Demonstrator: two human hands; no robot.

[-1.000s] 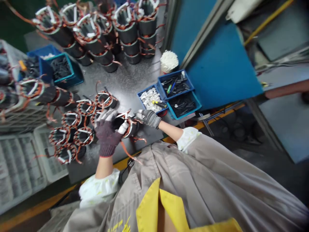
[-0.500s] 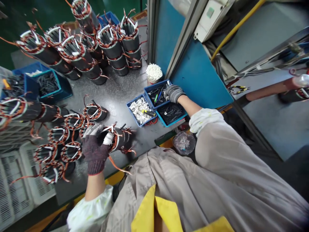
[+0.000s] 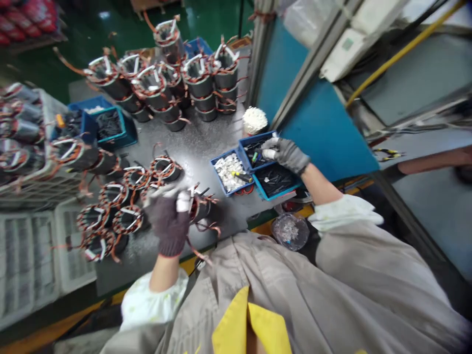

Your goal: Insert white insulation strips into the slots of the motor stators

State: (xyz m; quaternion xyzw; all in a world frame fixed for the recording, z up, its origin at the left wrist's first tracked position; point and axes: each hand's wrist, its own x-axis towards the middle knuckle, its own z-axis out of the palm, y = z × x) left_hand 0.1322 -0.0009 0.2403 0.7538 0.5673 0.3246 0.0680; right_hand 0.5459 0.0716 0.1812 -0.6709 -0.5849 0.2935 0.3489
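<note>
My left hand (image 3: 167, 216), in a dark glove with pale fingertips and white-wrapped thumb, is closed at the end of a motor stator (image 3: 201, 206). The stator lies on its side on the metal table, with copper windings and loose leads. My fingers hide its near end. My right hand (image 3: 287, 153), in a grey glove with white-wrapped fingertips, reaches into a blue bin (image 3: 241, 145) of dark pieces and a green pen (image 3: 254, 157). Its fingers are curled together; blur hides anything between them. Beside it are a bin of white pieces (image 3: 229, 172) and a teal bin of black sleeves (image 3: 275, 178).
Several wound stators (image 3: 127, 220) stand left of my left hand, and stacked ones (image 3: 199, 81) at the back. More bins (image 3: 123, 139) sit at the far left. A bundle of white tubes (image 3: 254, 120) stands near a blue panel (image 3: 324, 132). A lined waste bucket (image 3: 290, 231) is below the table edge.
The view has shifted, so the table appears farther right. My right hand stays at the blue bin, its wrist turned and its fingertips more in sight. My left hand remains at the stator.
</note>
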